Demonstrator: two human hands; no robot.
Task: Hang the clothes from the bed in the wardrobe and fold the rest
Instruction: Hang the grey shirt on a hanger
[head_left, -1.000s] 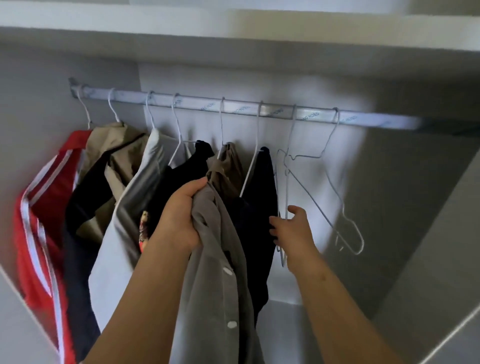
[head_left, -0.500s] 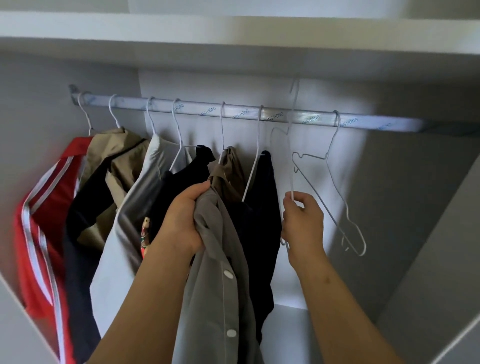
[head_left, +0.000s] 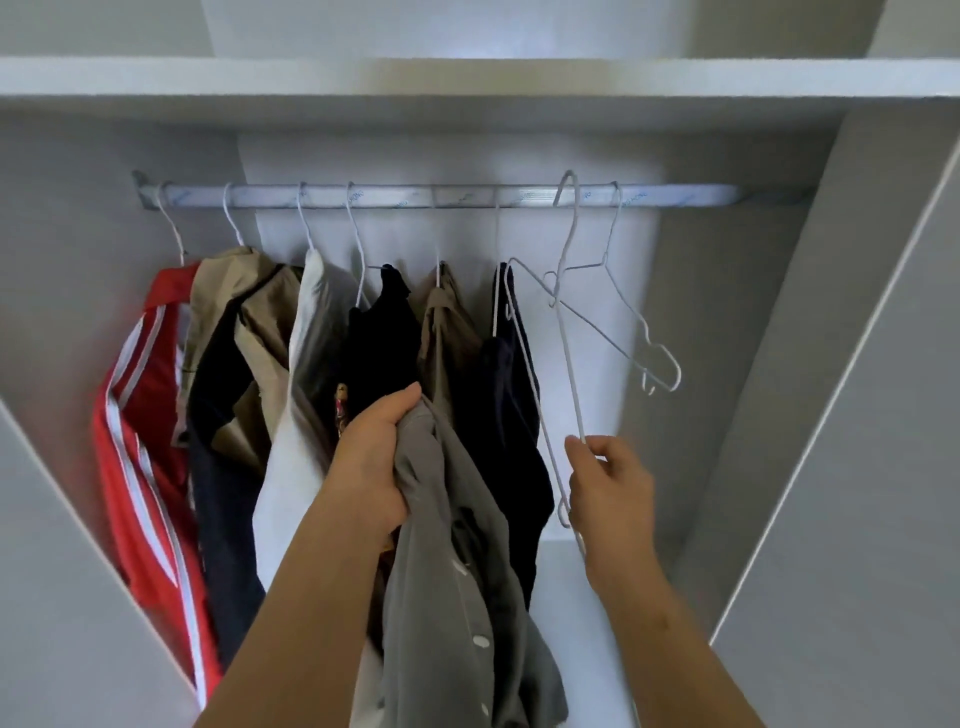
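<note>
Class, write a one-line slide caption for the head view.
Left hand grips a grey shirt while the right hand holds a white wire hanger below the wardrobe rail.

Six garments hang along the rail (head_left: 467, 196), from its left end toward the middle: a red jacket with white stripes (head_left: 140, 441), a beige garment (head_left: 228, 291), a white one (head_left: 306, 332), a black top (head_left: 382, 343), a brown garment (head_left: 447, 332) and a navy one (head_left: 506, 395). Near the right end, a bare white wire hanger (head_left: 613, 228) hangs tilted
</note>
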